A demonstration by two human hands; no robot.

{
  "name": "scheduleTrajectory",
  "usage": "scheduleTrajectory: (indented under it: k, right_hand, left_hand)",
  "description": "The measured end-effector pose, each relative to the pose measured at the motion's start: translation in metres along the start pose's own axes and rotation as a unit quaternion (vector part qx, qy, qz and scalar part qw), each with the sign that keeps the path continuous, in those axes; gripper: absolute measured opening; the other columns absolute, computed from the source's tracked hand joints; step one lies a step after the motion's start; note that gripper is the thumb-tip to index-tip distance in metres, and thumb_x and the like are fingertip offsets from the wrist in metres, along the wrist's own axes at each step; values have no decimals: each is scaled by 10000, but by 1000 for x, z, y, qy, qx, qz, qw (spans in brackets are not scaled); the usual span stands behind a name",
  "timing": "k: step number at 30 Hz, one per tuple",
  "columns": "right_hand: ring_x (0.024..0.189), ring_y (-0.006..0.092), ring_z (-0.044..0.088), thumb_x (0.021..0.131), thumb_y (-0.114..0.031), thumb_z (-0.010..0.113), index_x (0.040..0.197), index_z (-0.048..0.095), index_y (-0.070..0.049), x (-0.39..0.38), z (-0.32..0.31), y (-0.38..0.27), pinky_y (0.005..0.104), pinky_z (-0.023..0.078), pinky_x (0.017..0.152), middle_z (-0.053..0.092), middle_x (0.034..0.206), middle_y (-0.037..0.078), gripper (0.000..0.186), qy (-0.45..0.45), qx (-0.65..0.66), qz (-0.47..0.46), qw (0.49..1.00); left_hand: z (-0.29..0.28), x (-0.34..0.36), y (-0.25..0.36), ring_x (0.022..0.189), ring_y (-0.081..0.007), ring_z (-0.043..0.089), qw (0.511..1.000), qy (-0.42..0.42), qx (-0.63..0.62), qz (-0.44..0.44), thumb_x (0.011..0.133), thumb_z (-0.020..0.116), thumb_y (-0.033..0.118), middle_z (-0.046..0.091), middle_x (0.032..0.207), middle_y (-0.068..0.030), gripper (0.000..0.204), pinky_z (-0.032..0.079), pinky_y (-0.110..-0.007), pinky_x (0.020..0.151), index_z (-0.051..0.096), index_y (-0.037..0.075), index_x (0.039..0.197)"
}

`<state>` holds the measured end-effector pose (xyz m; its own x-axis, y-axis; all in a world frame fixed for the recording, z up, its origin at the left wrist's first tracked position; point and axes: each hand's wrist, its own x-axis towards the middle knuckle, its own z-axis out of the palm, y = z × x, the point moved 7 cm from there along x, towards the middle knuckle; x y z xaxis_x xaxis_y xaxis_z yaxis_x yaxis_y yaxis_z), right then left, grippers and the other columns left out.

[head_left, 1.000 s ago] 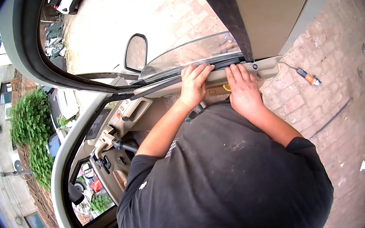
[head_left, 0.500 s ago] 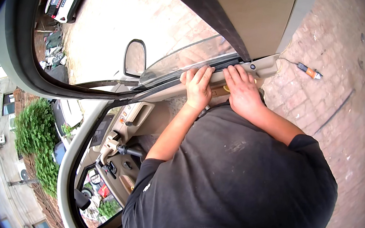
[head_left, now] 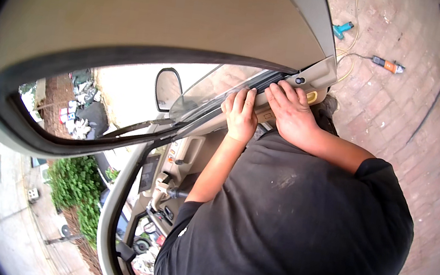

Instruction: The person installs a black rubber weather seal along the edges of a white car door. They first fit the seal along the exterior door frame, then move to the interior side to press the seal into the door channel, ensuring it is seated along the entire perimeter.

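Both of my hands rest on the top edge of a beige vehicle door [head_left: 312,73], where a black rubber strip [head_left: 269,80] runs along the base of the window. Bent over the strip, the fingers of my left hand [head_left: 242,117] are slightly apart, and its thumb is hidden. To its right, my right hand [head_left: 293,114] lies with its fingers stretched and their tips against the same strip. A tilted pane of window glass [head_left: 204,91] rises beyond my left hand. Near my right fingertips are a dark round knob [head_left: 300,80] and a yellow-rimmed door handle [head_left: 311,97].
A broad beige panel [head_left: 154,2] with a dark edge hangs above the window opening. Outside stands a side mirror [head_left: 169,90]. On the paved ground [head_left: 392,111] at right lie an orange angle grinder [head_left: 387,65], a teal power tool [head_left: 342,30] and a pale hose [head_left: 357,16].
My view has swung, so the beige panel covers more of the upper left and the parked white car is gone. The teal tool has appeared. Both hands stay on the strip.
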<state>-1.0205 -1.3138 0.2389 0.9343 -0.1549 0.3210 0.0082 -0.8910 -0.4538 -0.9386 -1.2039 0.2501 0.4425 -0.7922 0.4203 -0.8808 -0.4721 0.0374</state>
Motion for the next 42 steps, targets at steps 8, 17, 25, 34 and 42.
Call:
scheduleTrajectory:
  k: [8,17,25,34,42]
  right_hand:
    - [1387,329,309,865,-208,547,1316,563,-64,-5,12,4,441,323,1046,395,1452,71,473,9,-22,10,1000]
    - [1427,348,264,847,-177,554,1348,538,-59,2,20,12,462,302,1084,379,1492,78,515,20,7,6,1000]
    - [1470,317,218,857,-200,558,1329,566,-78,3,13,9,472,294,1105,339,1539,50,488,33,-34,-10,999]
    - [1466,287,240,879,-283,541,1352,561,-107,1,19,4,460,229,1130,405,1491,14,505,44,-60,-6,997]
    - [1474,301,237,882,-298,525,1312,601,-119,0,21,1,479,182,1164,411,1494,40,472,16,-89,-23,996]
  left_hand:
    - [5,-1,-1,1033,-301,546,1000,22,3,11,771,580,-22,637,1164,-112,435,375,-422,918,661,64,1190]
    - [8,-2,-8,1026,-308,506,998,37,-13,-45,759,594,-66,568,1088,-98,469,368,-418,917,681,68,1199]
    - [11,3,0,993,-281,475,997,40,53,-33,751,615,-56,568,1085,-77,466,345,-393,902,689,85,1190]
    - [16,2,0,967,-291,489,998,43,-7,-38,774,612,-69,571,1056,-93,423,362,-416,912,671,43,1178]
    - [14,1,4,963,-291,490,998,40,-24,-47,815,607,-75,563,1054,-109,378,376,-406,881,649,14,1181]
